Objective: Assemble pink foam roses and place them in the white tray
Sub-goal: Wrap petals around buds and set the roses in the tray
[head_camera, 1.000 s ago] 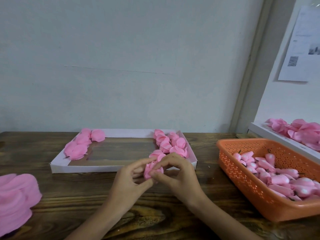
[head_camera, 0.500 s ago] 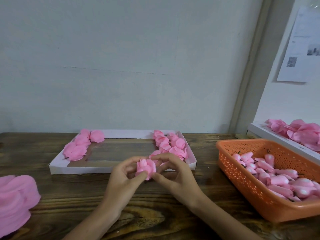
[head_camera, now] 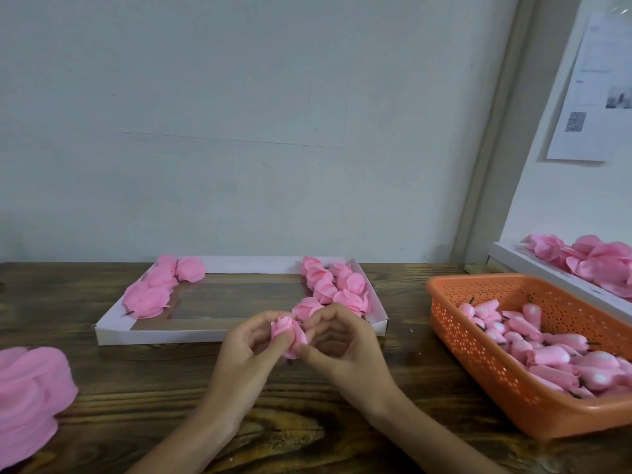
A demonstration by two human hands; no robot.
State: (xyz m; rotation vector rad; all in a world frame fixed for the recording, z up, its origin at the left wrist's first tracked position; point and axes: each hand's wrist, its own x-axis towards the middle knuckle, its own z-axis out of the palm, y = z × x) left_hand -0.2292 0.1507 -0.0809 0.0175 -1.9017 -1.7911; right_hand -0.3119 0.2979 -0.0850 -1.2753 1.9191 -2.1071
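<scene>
Several finished pink foam roses (head_camera: 337, 285) already sit in the shallow white cardboard tray (head_camera: 164, 335), just beyond your right hand (head_camera: 345, 350); blur makes an exact count unsafe. They fill only the tray end nearest that hand. One more small pink foam rose (head_camera: 289, 331) is pinched between the fingertips of both hands, your left hand (head_camera: 244, 357) curled round its near side, above the dark wooden table (head_camera: 102, 405) and just short of the tray's front wall. It looks nearly formed but is not yet placed. Plenty is left, I judge: the orange perforated plastic basket (head_camera: 478, 364) well to the right of your right hand holds many pink buds (head_camera: 547, 350), and a stack of loose pink foam petals (head_camera: 30, 398) lies far left of your left hand.
</scene>
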